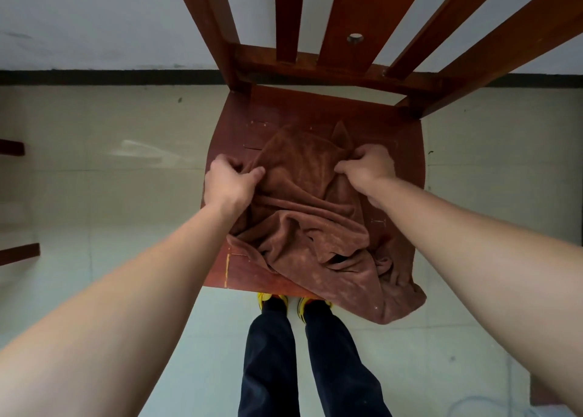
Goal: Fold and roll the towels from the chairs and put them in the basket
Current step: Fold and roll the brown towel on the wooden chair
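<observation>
A crumpled brown towel (315, 224) lies on the seat of a reddish wooden chair (243, 126), with one corner hanging over the seat's front right edge. My left hand (230, 180) pinches the towel's left side near the seat's left edge. My right hand (367, 164) grips a bunched fold on the towel's far right. Both hands hold the cloth close to the seat. No basket is in view.
The chair's slatted back (356, 22) rises at the far side, against a pale wall. Pale tiled floor surrounds the chair. Dark wooden pieces of other furniture (19, 252) stick in at the left edge. My legs and yellow shoes (293, 303) stand at the seat's front.
</observation>
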`<state>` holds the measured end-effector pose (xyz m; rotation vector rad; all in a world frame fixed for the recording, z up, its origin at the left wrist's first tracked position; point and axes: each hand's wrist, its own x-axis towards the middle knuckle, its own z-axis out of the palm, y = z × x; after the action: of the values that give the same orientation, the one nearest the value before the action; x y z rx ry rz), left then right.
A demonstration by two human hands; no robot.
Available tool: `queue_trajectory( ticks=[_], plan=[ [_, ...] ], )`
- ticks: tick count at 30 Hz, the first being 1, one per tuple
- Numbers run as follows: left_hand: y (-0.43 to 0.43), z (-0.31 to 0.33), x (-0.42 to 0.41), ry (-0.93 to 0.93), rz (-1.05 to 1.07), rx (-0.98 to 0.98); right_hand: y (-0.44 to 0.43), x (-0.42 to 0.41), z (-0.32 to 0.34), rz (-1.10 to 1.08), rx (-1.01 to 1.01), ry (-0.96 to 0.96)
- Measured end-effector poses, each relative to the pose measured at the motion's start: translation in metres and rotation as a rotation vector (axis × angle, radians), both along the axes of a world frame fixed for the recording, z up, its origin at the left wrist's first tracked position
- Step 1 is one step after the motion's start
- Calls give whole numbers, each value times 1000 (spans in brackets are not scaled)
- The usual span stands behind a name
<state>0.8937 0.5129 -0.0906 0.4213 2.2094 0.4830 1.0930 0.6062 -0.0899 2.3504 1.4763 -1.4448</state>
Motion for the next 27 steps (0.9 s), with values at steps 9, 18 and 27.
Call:
queue_trajectory(
  ticks=[9, 18, 27],
  plan=[
    [42, 29, -2, -606, 288, 127, 6, 54, 15, -627, 163, 238],
    [56, 13, -8, -315, 487, 223, 7, 70, -4, -526, 122, 56],
    [76, 12, -21, -228, 404, 260, 29, 70, 2, -396, 288, 53]
  ],
)
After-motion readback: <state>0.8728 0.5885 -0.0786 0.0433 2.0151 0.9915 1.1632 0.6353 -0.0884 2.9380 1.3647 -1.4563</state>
